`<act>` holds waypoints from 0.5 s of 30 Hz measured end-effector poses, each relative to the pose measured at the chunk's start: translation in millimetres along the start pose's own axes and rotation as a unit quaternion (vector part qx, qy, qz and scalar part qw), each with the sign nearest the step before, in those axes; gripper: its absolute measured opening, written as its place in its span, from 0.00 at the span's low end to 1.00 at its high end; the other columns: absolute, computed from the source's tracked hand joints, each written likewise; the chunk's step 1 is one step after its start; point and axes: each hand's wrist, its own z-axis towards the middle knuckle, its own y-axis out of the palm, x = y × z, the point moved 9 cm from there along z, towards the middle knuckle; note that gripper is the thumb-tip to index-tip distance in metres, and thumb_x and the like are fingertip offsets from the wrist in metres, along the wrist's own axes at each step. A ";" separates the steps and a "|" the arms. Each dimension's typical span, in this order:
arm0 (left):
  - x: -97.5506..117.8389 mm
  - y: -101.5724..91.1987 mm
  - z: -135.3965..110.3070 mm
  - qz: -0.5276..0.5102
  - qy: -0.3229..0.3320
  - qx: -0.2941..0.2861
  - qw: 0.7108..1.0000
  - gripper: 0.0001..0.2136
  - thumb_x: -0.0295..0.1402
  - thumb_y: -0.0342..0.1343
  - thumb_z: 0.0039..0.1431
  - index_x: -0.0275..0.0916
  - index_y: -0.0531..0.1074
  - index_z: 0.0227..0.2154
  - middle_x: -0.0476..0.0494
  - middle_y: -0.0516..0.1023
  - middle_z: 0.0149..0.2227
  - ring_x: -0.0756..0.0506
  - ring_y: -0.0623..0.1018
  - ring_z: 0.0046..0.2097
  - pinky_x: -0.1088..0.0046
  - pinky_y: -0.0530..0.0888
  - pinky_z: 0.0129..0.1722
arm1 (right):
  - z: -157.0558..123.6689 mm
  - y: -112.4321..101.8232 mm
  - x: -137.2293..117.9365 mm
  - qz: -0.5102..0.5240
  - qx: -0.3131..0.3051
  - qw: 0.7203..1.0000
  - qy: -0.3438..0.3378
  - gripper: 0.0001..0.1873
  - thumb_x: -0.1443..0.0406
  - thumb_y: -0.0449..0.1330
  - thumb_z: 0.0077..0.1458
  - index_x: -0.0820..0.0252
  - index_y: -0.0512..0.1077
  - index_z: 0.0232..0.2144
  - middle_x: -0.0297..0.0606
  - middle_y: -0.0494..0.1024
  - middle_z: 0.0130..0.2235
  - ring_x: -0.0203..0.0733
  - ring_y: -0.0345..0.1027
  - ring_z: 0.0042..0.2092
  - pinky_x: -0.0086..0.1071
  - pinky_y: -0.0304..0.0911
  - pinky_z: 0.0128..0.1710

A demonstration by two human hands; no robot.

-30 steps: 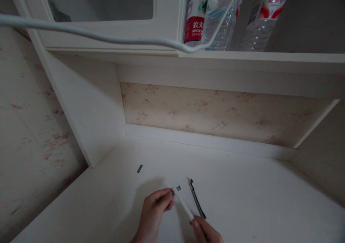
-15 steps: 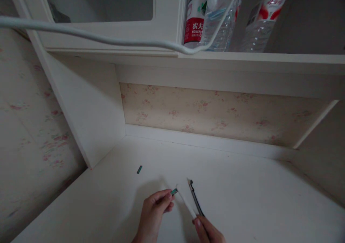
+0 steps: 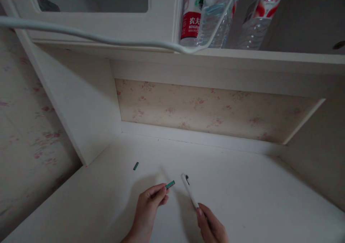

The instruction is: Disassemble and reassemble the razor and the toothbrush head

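My left hand (image 3: 151, 203) is closed, its thumb and forefinger pinching a small narrow green strip with dark edges (image 3: 170, 184) by one end. A similar green strip (image 3: 136, 166) lies on the white surface, up and to the left of that hand. My right hand (image 3: 211, 221) is wrapped round the lower end of a slim white stick-like tool (image 3: 189, 190), which points up and away. A black hooked tip (image 3: 187, 178) shows beside the tool's upper end; most of the dark part is hidden behind the white one. The strip and the tool are apart.
White desktop (image 3: 242, 185) lies under both hands, with a side panel (image 3: 78, 102) at left and floral wallpaper (image 3: 199, 104) behind. Overhead, a shelf (image 3: 242, 56) holds several plastic bottles (image 3: 191, 20). A pale cable (image 3: 107, 40) crosses the upper view.
The dark arm, earlier spread beside the white part, now lies mostly behind it. The strip and the tool's tip have moved farther apart. The view has shifted slightly.
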 end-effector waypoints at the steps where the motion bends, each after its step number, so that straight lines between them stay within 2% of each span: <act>1: 0.9 0.0 -0.9 0.002 0.000 -0.001 1.000 0.20 0.41 0.67 0.41 0.32 0.79 0.35 0.37 0.81 0.31 0.47 0.77 0.31 0.71 0.74 0.36 | 1.0 -6.0 1.6 0.009 0.004 1.000 0.020 0.31 0.42 0.51 0.52 0.61 0.76 0.38 0.35 0.74 0.23 0.35 0.63 0.19 0.25 0.59 0.17; 3: 2.1 0.8 -3.0 0.007 -0.002 -0.005 1.000 0.19 0.40 0.66 0.42 0.32 0.79 0.36 0.37 0.81 0.32 0.47 0.77 0.32 0.72 0.74 0.36 | 4.8 -23.3 2.9 0.006 0.022 0.999 0.044 0.30 0.45 0.52 0.53 0.62 0.74 0.44 0.35 0.75 0.25 0.33 0.60 0.17 0.25 0.55 0.14; 4: 2.5 1.2 -3.9 0.010 -0.004 -0.005 1.000 0.19 0.40 0.66 0.42 0.32 0.79 0.36 0.37 0.81 0.33 0.47 0.77 0.32 0.72 0.74 0.36 | 7.8 -34.6 1.4 -0.007 0.035 0.999 0.038 0.29 0.46 0.53 0.53 0.61 0.74 0.46 0.36 0.77 0.28 0.34 0.64 0.19 0.25 0.58 0.16; 6: 3.7 2.5 -5.4 0.012 -0.006 -0.007 1.000 0.19 0.40 0.66 0.42 0.32 0.79 0.36 0.37 0.81 0.33 0.47 0.77 0.33 0.71 0.74 0.37 | 15.6 -60.5 -2.2 -0.059 0.061 0.996 0.007 0.27 0.48 0.56 0.51 0.59 0.75 0.46 0.39 0.78 0.38 0.40 0.72 0.33 0.25 0.66 0.28; 7: 4.3 3.1 -5.8 0.011 -0.005 -0.008 1.000 0.19 0.40 0.66 0.42 0.32 0.79 0.36 0.37 0.81 0.33 0.47 0.77 0.33 0.71 0.75 0.37 | 20.0 -73.6 -1.1 -0.090 0.067 0.994 -0.002 0.26 0.48 0.56 0.51 0.58 0.75 0.46 0.40 0.78 0.42 0.42 0.72 0.39 0.26 0.66 0.35; 9: 5.1 4.0 -6.1 0.012 -0.005 -0.010 1.000 0.19 0.40 0.66 0.42 0.32 0.79 0.36 0.37 0.81 0.34 0.47 0.77 0.33 0.71 0.75 0.37 | 29.0 -100.8 7.8 -0.149 0.075 0.986 -0.002 0.27 0.49 0.53 0.53 0.58 0.74 0.47 0.41 0.77 0.44 0.44 0.71 0.44 0.27 0.65 0.40; 12: 4.4 4.6 -5.8 0.014 -0.009 -0.015 1.000 0.20 0.40 0.66 0.43 0.31 0.78 0.37 0.37 0.82 0.34 0.47 0.77 0.33 0.71 0.75 0.38 | 40.3 -142.2 25.2 -0.249 0.094 0.964 0.007 0.28 0.49 0.48 0.55 0.59 0.74 0.48 0.42 0.77 0.43 0.45 0.71 0.43 0.30 0.65 0.40; 15: 2.8 5.0 -5.5 0.019 -0.012 -0.020 1.000 0.20 0.41 0.66 0.43 0.31 0.78 0.38 0.37 0.82 0.34 0.47 0.78 0.33 0.71 0.75 0.39 | 48.7 -173.8 40.2 -0.354 0.104 0.929 0.017 0.29 0.52 0.43 0.57 0.61 0.72 0.49 0.44 0.76 0.42 0.46 0.72 0.39 0.33 0.64 0.37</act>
